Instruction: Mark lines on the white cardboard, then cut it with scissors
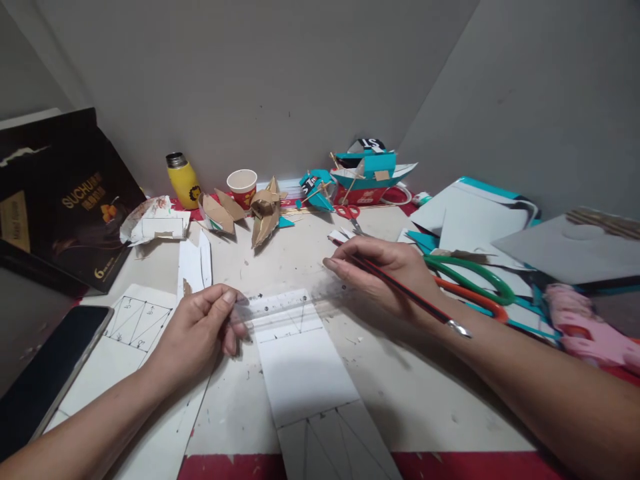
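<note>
My left hand (210,323) pinches the left end of a clear plastic ruler (275,307), which lies across or just over the far end of a white card strip (310,367); I cannot tell if it touches. Pencil lines are drawn on the strip near the ruler and at its near end. In my right hand (387,270) is a red and black pencil (405,291), its metal-capped end pointing back toward my wrist. That hand is above the table, right of the strip. Left of my left hand lies a white sheet (135,367) with drawn lines.
A phone (55,367) and a black box (60,207) are at left. Along the back stand a yellow bottle (181,181), a paper cup (242,187), cardboard boats (267,210) and a blue boat (373,170). Scissors (470,277), card pieces (485,213) and a pink object (590,327) lie at right.
</note>
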Motion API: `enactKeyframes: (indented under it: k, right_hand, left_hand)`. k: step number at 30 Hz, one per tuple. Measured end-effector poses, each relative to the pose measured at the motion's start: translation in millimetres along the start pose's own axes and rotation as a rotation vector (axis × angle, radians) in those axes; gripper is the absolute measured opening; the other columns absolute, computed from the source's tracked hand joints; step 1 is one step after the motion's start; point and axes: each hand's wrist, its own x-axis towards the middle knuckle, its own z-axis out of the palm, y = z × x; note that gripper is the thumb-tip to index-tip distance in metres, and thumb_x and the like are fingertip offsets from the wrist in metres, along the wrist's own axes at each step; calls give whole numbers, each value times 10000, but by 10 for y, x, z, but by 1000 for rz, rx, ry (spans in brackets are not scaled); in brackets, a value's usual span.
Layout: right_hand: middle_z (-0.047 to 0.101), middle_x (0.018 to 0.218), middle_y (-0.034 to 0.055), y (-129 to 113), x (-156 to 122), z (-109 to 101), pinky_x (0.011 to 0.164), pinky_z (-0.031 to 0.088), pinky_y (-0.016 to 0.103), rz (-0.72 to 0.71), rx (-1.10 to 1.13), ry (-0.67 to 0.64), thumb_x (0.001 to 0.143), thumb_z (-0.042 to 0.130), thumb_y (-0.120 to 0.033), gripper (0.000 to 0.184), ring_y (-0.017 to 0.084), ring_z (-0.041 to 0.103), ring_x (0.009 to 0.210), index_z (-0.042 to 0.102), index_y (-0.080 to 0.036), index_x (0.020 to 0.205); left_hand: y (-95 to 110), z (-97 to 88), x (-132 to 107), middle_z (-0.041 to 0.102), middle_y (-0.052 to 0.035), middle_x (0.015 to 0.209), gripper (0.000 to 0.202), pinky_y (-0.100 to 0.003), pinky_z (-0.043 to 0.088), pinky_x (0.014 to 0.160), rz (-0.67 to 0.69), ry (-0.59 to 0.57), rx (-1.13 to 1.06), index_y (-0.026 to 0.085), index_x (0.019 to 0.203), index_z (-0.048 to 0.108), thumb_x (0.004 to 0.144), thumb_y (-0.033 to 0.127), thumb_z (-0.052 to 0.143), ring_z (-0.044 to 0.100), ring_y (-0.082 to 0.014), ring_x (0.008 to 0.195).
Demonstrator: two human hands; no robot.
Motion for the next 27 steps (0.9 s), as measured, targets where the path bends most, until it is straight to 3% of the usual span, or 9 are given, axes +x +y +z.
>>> enactKeyframes:
  k: [7,10,12,14,15,17,20,23,27]
  right_hand:
    - [574,625,-4,57,28,-11,547,402,279,26,24,65,829,641,-275,156,146,494,579,603,-214,690]
    - [550,616,-3,77,80,-38,534,391,285,127,85,200,813,668,-280,178,150,479,570,595,-215,664]
    - [515,593,-12,99,113,-60,517,375,288,208,155,269,815,676,-307,196,142,448,537,586,-218,666]
    - [483,574,-26,131,134,-76,494,356,287,257,205,287,826,675,-350,210,133,417,501,583,-221,689]
    - [477,573,-30,146,140,-81,485,349,285,269,218,283,828,676,-373,216,129,410,490,586,-222,704]
    - [492,596,-31,166,142,-82,481,349,280,279,234,257,823,682,-404,220,125,419,491,601,-220,734]
    - [528,653,-23,145,132,-69,499,363,271,278,289,203,807,695,-401,202,118,434,519,627,-213,781]
    - [497,633,-33,79,115,-59,497,359,258,272,332,123,790,710,-384,195,114,411,530,634,-209,828]
    - [395,586,-63,-5,85,-71,488,327,246,252,312,34,757,734,-378,235,110,376,523,635,-201,877]
  left_hand:
    - [55,-43,10,636,9,577,289,-228,455,462,11,32,25,169,927,606,930,453,555,514,-99,420]
    - [83,-38,-43,608,18,570,247,-216,439,485,140,154,283,188,789,594,924,395,577,522,-99,471]
    - [32,-3,-133,639,-6,610,232,-231,467,535,333,168,583,191,757,607,935,330,555,576,-120,544]
    - [-102,64,-264,729,-73,811,156,-301,543,643,602,-6,884,186,915,667,922,294,555,671,-186,707]
    - [-194,108,-337,739,-128,986,236,-355,574,695,737,-116,1006,171,1064,666,895,314,585,698,-243,827]
    - [-392,197,-474,589,-218,1349,528,-505,578,826,871,-174,1225,145,1316,562,847,382,617,600,-404,1163]
    - [-602,292,-591,490,-154,1473,679,-546,549,899,909,-299,1466,238,1454,437,810,206,651,480,-455,1296]
    - [-660,315,-590,500,-173,1459,707,-568,538,902,947,-400,1481,214,1463,430,794,152,650,457,-483,1304]
    - [-709,302,-556,476,-160,1483,723,-579,508,950,946,-386,1441,225,1447,452,762,146,669,365,-479,1369]
